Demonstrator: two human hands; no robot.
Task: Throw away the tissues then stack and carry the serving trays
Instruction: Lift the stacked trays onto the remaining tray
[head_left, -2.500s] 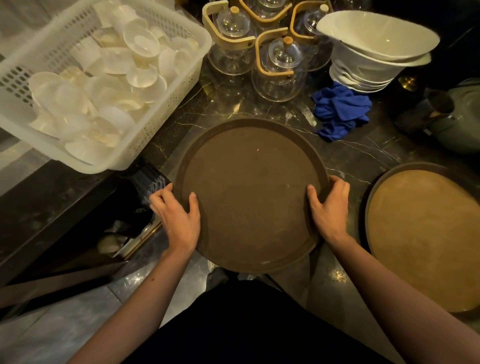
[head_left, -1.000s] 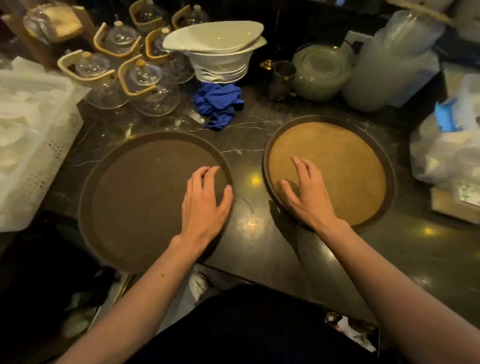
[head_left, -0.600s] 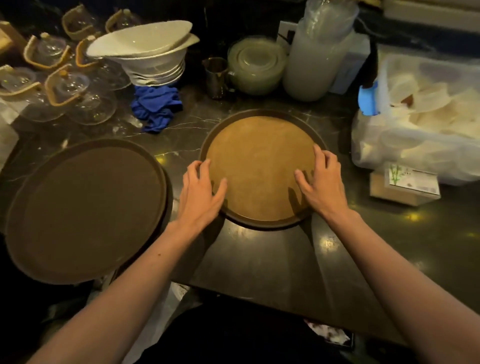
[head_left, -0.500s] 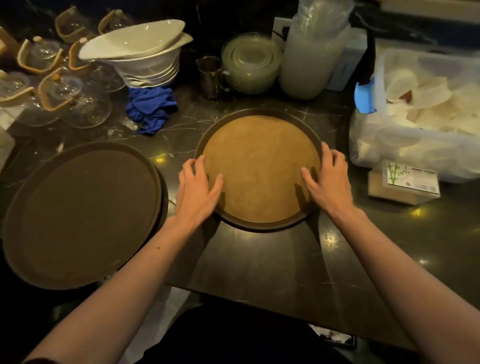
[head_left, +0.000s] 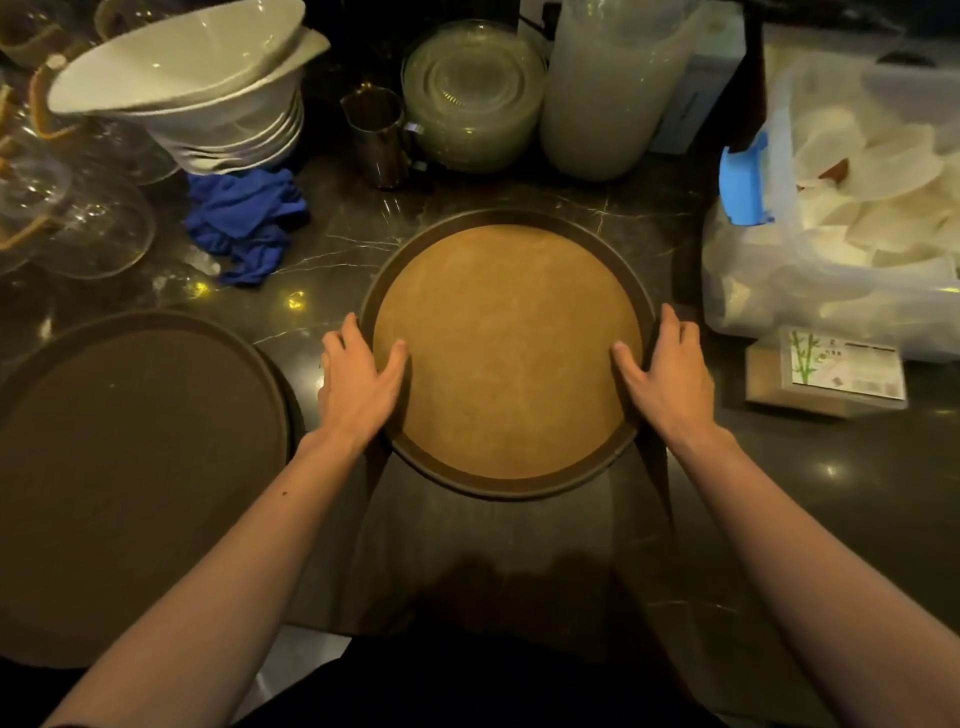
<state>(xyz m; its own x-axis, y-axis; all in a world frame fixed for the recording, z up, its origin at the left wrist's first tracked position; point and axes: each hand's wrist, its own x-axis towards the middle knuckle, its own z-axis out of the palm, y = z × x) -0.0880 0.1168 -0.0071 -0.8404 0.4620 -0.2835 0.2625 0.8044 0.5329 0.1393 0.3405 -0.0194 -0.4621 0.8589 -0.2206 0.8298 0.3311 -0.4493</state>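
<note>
Dark marble counter (head_left: 519, 545) fills the view, cluttered along the back. Biggest item: the dark brown tray (head_left: 130, 467) at my left, hanging partly over the counter's near edge. Next, the tan-lined tray (head_left: 506, 353) dead centre, flat on the counter, the two trays apart, not stacked yet. Clear plastic bin (head_left: 831, 234) of white pieces at right, a small cardboard box (head_left: 826, 371) just in front of it. Back row: stack of white bowls (head_left: 208, 93), stack of glass plates (head_left: 472, 93), a tall frosted container (head_left: 608, 88), a metal jug (head_left: 376, 135). Blue cloth (head_left: 244, 223) crumpled below the bowls, glass pots (head_left: 67, 218) far left.

My left hand (head_left: 358, 384) is on the tan tray's left rim, thumb lying on the liner, fingers outside the rim. My right hand (head_left: 665, 374) mirrors it on the right rim. Both half open, wrapped on the edge; can't tell if the tray is lifted or just held. No tissues visible on either tray.

Risks, my read: dark tray overhangs, so setting the tan one down off-centre could tip both off the edge. Swinging left could clip the glass pots or bowls. Grip is rim-only, so a slip would drop it.
</note>
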